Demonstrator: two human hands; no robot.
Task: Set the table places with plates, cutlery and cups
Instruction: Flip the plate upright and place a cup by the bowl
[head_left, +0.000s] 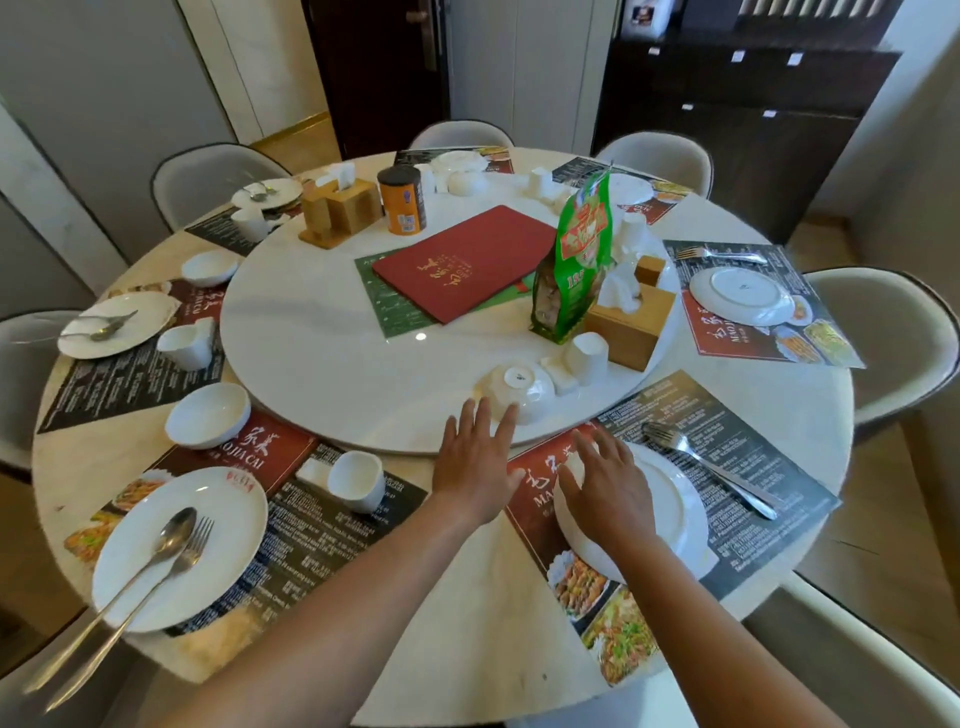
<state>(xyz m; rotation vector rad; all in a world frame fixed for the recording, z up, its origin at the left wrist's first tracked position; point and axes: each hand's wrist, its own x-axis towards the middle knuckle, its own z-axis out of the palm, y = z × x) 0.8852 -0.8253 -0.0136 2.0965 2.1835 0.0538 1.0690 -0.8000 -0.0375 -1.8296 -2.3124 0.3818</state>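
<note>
My right hand (605, 488) lies flat, fingers spread, on a white plate (670, 514) that rests on the near-right placemat (737, 441). A fork (711, 467) lies on that mat to the right of the plate. My left hand (475, 457) is open on the edge of the white turntable (322, 358), its fingertips just short of an upturned white bowl (524, 389). Next to the bowl stand a white cup (589, 358) and a small white holder (563, 376). The place on the near left has a plate (208, 525) with spoon and fork, a cup (358, 480) and a bowl (208, 415).
The turntable carries a red menu (467, 260), a green snack bag (576, 249), a wooden tissue box (628, 325), an orange can (402, 200) and a wooden holder (340, 208). Other set places ring the round table. Grey chairs (893, 332) surround it.
</note>
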